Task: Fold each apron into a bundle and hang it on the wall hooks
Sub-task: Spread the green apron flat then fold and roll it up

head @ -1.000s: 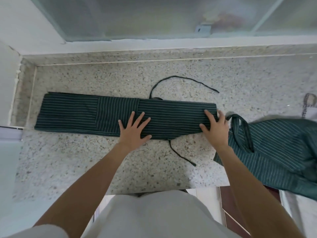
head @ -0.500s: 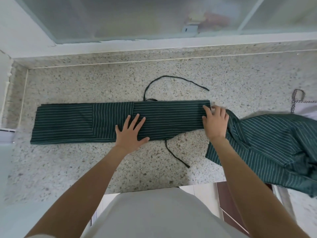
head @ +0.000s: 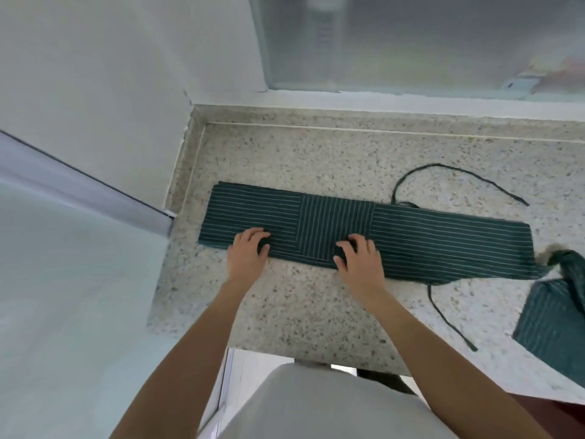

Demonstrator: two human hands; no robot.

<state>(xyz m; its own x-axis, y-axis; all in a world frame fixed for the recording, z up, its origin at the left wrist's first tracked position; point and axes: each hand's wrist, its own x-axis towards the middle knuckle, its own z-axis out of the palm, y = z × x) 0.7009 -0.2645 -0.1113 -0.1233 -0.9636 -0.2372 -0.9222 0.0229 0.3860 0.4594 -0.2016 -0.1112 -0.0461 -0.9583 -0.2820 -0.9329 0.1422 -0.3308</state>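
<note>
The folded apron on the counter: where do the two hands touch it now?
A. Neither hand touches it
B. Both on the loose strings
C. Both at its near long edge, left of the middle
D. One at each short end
C: the left hand and the right hand both rest with curled fingers on the near edge of the folded apron, over its left and middle parts.

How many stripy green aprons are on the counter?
2. One folded apron lies flat as a long strip under both hands. A second apron sits crumpled at the counter's right edge, partly cut off by the picture. More may be out of view.
</note>
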